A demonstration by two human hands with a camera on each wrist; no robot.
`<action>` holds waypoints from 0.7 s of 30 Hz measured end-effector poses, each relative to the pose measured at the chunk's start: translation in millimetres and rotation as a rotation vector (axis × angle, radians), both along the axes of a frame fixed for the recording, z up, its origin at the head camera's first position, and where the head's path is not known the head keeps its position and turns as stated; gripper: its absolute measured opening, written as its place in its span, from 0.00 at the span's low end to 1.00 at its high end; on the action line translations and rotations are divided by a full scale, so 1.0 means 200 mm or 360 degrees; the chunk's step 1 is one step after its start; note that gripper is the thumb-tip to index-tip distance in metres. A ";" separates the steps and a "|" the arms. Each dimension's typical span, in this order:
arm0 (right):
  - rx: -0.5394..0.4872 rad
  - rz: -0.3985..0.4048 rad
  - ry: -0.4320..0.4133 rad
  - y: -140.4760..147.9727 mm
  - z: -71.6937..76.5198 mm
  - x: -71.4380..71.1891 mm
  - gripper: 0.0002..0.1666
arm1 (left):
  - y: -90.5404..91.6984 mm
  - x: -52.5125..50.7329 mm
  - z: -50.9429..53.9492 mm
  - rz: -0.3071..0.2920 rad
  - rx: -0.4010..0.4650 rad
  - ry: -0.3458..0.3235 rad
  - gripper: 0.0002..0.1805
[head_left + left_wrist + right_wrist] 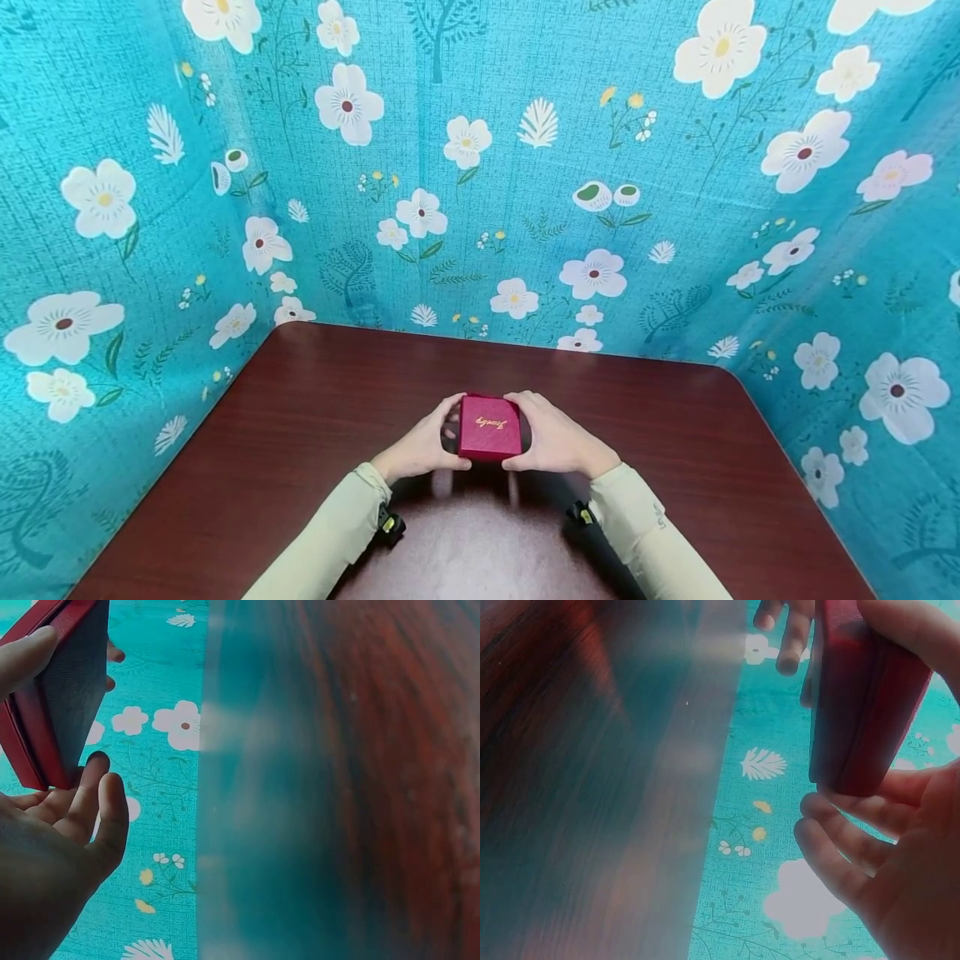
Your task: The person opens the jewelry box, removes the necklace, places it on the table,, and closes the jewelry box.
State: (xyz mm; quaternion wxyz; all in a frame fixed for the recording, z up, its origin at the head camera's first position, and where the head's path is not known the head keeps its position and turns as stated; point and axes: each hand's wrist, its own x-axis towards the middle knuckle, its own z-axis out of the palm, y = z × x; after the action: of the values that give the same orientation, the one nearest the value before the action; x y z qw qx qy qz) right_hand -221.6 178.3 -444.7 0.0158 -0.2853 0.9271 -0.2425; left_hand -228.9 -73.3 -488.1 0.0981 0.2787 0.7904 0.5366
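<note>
A small red jewelry box, its lid closed and marked with gold lettering that reads upside down, is held between both hands above the table. My left hand grips its left side, thumb at the near edge and fingers at the far edge. On the opposite side my right hand grips it the same way. In the left wrist view the box shows a dark underside, raised off the tabletop. The right wrist view has the box between thumb and fingers.
The dark reddish-brown table has a glossy surface that reflects light near the front. A turquoise curtain with white flowers hangs behind it and along both sides. Each wrist carries a small black camera.
</note>
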 end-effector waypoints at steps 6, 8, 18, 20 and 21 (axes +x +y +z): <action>-0.0013 -0.0005 0.0048 -0.01 0.02 0.01 0.59 | 0.00 0.03 0.07 0.0004 0.0028 -0.0011 0.52; -0.0013 -0.0010 0.0059 -0.01 0.02 0.01 0.59 | 0.00 0.06 0.13 -0.0013 0.0033 -0.0011 0.51; -0.0035 -0.0033 0.0071 -0.02 0.02 0.01 0.58 | -0.01 0.08 0.17 -0.0028 0.0086 -0.0070 0.49; -0.0035 -0.0031 0.0065 -0.02 0.02 0.01 0.58 | -0.01 0.08 0.18 -0.0025 0.0090 -0.0066 0.49; -0.0029 -0.0030 0.0063 -0.02 0.02 0.01 0.58 | -0.01 0.08 0.18 -0.0024 0.0092 -0.0061 0.49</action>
State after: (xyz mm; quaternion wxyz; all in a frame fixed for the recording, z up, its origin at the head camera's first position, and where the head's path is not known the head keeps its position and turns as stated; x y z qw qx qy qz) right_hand -219.7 174.7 -440.8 -0.0074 -0.2815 0.9276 -0.2454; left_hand -212.4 -75.9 -453.0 0.1094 0.2770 0.7704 0.5637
